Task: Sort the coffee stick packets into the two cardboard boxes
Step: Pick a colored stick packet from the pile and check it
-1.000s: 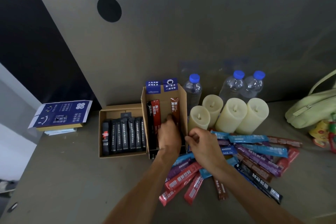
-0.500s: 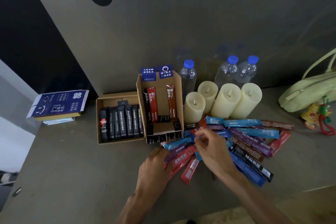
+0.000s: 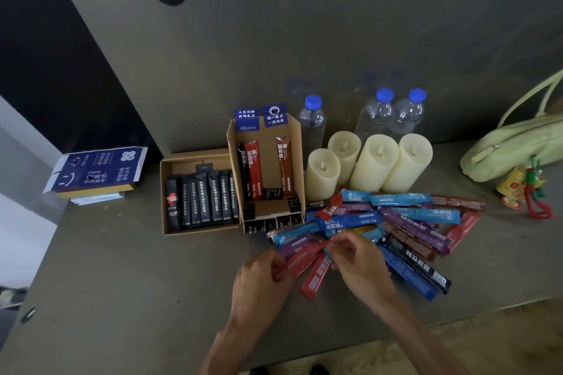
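Note:
A low cardboard box on the left holds a row of several black coffee sticks. Beside it stands a taller cardboard box with a black, a red and a brown stick inside. A loose pile of coffee sticks in blue, purple, red, brown and black fans out to its right. My left hand pinches the near end of a red stick at the pile's left edge. My right hand grips the same red stick near its far end, fingers curled.
Three cream pillar candles and a fourth stand behind the pile, with three blue-capped water bottles behind them. A pale green bag with a charm lies at the right. A blue printed box lid rests at the left. Table edge runs near me.
My left hand left the taller box, came down to the pile's left edge and took hold of a red stick. My right hand shifted slightly toward me onto it.

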Action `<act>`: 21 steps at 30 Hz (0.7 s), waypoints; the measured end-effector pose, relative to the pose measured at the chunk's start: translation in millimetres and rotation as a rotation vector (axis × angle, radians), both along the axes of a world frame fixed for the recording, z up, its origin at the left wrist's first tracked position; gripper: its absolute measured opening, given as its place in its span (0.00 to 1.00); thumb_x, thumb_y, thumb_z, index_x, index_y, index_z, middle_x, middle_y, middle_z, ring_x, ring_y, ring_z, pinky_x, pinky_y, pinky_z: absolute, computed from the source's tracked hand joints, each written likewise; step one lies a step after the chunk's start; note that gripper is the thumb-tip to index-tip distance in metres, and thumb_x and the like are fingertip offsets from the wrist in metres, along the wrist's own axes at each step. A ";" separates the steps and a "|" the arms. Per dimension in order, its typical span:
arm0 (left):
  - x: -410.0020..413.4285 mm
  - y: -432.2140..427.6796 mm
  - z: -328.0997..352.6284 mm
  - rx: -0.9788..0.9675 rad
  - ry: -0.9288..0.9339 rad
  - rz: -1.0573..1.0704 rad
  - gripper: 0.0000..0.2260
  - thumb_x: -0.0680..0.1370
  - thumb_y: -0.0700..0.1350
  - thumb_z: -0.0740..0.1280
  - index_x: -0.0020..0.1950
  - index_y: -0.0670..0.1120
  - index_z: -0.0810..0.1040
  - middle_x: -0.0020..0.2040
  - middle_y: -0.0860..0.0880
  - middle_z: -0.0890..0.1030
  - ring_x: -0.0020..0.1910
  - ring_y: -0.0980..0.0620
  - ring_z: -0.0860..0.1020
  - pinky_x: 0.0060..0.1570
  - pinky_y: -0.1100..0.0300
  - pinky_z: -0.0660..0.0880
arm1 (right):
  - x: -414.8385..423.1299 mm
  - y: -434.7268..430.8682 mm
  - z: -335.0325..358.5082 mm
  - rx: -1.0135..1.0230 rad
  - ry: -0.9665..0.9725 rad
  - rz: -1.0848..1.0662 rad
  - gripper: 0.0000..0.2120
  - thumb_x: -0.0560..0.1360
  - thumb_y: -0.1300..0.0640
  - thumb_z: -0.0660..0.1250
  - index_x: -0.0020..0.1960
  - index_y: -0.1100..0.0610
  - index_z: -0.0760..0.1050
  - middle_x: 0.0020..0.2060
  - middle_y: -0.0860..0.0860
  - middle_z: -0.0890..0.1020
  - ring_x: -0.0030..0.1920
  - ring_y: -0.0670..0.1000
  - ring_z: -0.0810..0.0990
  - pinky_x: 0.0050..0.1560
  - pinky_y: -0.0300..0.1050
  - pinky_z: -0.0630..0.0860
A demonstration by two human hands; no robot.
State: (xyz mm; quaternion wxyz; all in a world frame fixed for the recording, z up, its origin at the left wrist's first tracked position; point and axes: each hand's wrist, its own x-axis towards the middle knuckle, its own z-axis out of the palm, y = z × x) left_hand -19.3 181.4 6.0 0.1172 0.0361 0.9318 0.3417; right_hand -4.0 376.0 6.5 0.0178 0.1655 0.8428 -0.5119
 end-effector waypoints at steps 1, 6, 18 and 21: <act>1.1 -1.9 2.5 0.076 -0.054 0.038 0.04 0.74 0.51 0.72 0.47 0.55 0.80 0.43 0.62 0.80 0.41 0.65 0.77 0.40 0.68 0.75 | -1.5 1.1 2.5 -0.073 -0.021 -0.015 0.03 0.79 0.53 0.68 0.52 0.50 0.78 0.44 0.48 0.83 0.39 0.43 0.82 0.38 0.37 0.77; 1.7 -9.8 6.2 0.336 -0.171 0.151 0.05 0.76 0.43 0.71 0.42 0.53 0.82 0.38 0.57 0.83 0.37 0.63 0.80 0.39 0.62 0.79 | -12.3 6.6 11.6 0.060 -0.022 0.126 0.12 0.79 0.59 0.67 0.60 0.47 0.76 0.52 0.44 0.80 0.47 0.43 0.81 0.42 0.36 0.79; -10.9 -18.1 33.8 0.913 -0.194 0.428 0.25 0.83 0.56 0.54 0.47 0.40 0.82 0.42 0.40 0.85 0.38 0.45 0.82 0.38 0.54 0.75 | -2.3 0.0 32.8 -0.165 -0.119 0.353 0.04 0.79 0.56 0.69 0.50 0.55 0.82 0.33 0.45 0.84 0.29 0.38 0.77 0.30 0.29 0.69; -13.6 -18.3 38.6 0.880 -0.176 0.354 0.20 0.82 0.54 0.58 0.48 0.41 0.83 0.42 0.42 0.85 0.39 0.46 0.83 0.38 0.57 0.76 | 1.7 -3.4 35.8 -0.259 -0.153 0.311 0.06 0.80 0.58 0.67 0.49 0.58 0.81 0.28 0.44 0.81 0.25 0.40 0.71 0.28 0.32 0.65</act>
